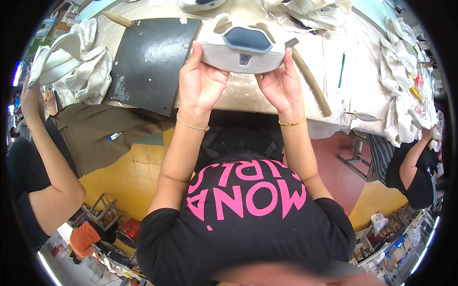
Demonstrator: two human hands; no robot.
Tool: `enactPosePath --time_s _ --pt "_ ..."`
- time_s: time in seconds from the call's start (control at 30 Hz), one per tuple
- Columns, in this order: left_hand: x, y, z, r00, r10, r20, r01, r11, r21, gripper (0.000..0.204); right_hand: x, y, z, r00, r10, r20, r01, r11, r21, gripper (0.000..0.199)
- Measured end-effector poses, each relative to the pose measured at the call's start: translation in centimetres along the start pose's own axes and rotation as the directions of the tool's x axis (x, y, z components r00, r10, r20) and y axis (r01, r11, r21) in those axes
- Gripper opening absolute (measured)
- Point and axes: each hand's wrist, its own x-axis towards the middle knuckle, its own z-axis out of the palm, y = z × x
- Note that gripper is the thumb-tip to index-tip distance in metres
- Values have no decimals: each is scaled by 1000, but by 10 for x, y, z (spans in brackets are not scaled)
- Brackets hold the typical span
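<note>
Out over the near part of the table I hold a pale grey shoe sole [217, 55] with a dark blue-grey panel [246, 39] in its middle. My left hand [202, 78] grips its left end, thumb up along the side. At the other end, my right hand [282, 83] has its thumb on the edge and its fingers underneath. Just right of that hand lies a hammer [311, 81] with a curved wooden handle. To the left of my left hand is a black board [151, 59]. The sole's underside and some fingertips are hidden.
White shoe uppers [81, 66] are heaped at the left, with more uppers [398, 81] along the right edge. A green pen [342, 70] lies right of the hammer. Co-workers' arms [57, 157] reach in from both sides. Another shoe sole [202, 4] sits at the far edge.
</note>
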Motion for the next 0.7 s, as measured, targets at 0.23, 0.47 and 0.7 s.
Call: enactPosePath --time_s 0.23,0.47,0.7 --pt "-17 -16 -4 971 -201 -130 202 979 -4 27 5 -2 29 998 9 57 2 983 -186 26" --pt "0 -11 3 998 31 49 -43 958 283 41 -8 37 47 956 -238 174 294 716 -634 36" --pt "-3 -30 16 988 149 -37 -83 722 687 36 11 39 42 870 -387 304 437 320 -841 32"
